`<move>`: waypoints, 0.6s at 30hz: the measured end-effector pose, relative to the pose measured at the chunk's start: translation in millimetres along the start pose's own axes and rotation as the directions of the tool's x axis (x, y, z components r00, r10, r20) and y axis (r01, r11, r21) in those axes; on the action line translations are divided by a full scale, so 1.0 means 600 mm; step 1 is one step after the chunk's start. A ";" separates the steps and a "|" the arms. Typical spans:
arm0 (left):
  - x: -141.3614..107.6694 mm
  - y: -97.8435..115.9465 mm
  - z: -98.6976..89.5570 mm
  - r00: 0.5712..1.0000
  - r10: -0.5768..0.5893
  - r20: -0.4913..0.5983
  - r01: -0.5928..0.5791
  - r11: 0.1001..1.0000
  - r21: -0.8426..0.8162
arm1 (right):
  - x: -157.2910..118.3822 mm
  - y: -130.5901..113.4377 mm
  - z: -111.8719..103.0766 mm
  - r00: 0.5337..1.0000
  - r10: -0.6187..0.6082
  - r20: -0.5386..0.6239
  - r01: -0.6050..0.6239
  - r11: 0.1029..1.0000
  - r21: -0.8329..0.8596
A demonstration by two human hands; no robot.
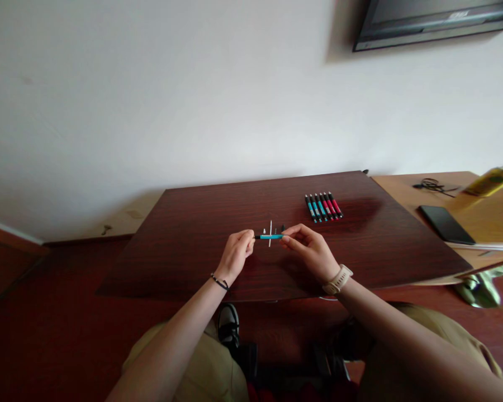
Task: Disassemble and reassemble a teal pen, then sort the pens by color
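Gripping a blue pen [272, 237] over a white rod [270, 226], hands [235, 254] sit near other pens [323, 207].

The floor [46, 312] is reddish; past the tabletop [218, 206]'s far right corner, a white wall [184, 95] bears a screen [436, 25].

Thin dark left-wrist bracelet [220, 282], broad beige right-wrist watch strap [338, 280] — khaki trousers [188, 365], pale-and-black shoe [228, 317]

Sole view came from head cam, looking fwd & down over legs [205, 365], w/ L hand [235, 254] & R hand [314, 254] fairly near, just below ctr, table [218, 209] beneath, wall [193, 95] filling most of upper half.
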State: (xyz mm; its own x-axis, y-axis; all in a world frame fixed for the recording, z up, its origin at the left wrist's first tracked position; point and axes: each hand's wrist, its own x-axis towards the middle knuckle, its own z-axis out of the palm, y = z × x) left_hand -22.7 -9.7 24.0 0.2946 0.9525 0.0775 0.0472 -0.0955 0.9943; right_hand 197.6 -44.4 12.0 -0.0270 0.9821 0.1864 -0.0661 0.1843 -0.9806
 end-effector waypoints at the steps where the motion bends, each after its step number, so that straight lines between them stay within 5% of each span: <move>1: 0.000 -0.001 0.000 1.000 -0.011 -0.014 0.011 1.000 0.007 | -0.001 0.002 0.002 1.000 0.014 0.001 -0.014 1.000 0.012; 18: -0.001 0.003 -0.004 0.998 -0.060 0.018 0.058 0.992 0.114 | -0.002 0.020 0.008 0.990 0.144 -0.001 -0.141 0.974 0.178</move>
State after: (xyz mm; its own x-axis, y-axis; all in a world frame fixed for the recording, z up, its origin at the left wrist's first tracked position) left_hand -24.9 -9.7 26.3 0.3088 0.9510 0.0162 0.1730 -0.0729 0.9822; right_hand 192.0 -43.3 0.3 -0.0348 0.9984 0.0435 -0.2381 0.0340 -0.9707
